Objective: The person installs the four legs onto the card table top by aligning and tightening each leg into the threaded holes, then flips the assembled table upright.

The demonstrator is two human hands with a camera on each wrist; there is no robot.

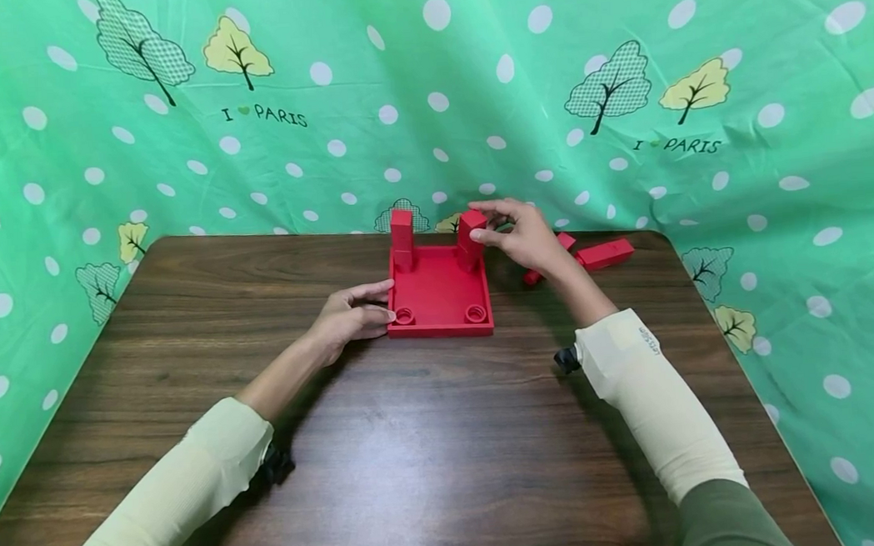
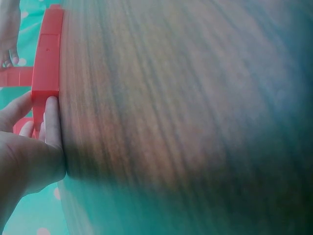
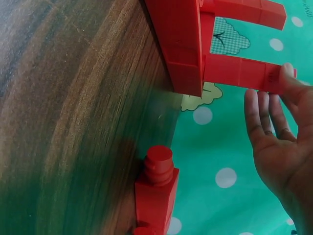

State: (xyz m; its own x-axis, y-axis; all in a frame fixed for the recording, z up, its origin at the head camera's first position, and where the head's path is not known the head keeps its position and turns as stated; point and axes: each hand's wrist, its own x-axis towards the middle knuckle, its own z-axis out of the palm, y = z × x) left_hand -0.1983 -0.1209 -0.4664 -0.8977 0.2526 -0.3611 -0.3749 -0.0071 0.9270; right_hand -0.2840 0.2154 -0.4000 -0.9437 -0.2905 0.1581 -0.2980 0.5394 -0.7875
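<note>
A square red tray-like base (image 1: 442,293) with a raised rim sits on the table, round threaded sockets in its two near corners. Upright at its far corners stand two square red posts, the left post (image 1: 402,227) and the right post (image 1: 470,220). My left hand (image 1: 342,319) holds the base by its left side; in the left wrist view its fingers (image 2: 53,117) lie against the red edge. With thumb and fingertips, my right hand (image 1: 521,234) pinches the right post near its top. The right wrist view shows the thumb on this post (image 3: 237,71).
Two loose red posts lie right of the base, one (image 1: 605,253) in plain sight and one (image 1: 564,240) partly behind the right wrist. A threaded round end (image 3: 159,159) shows on a loose post. A green patterned cloth (image 1: 429,140) hangs behind the brown wooden table (image 1: 432,440).
</note>
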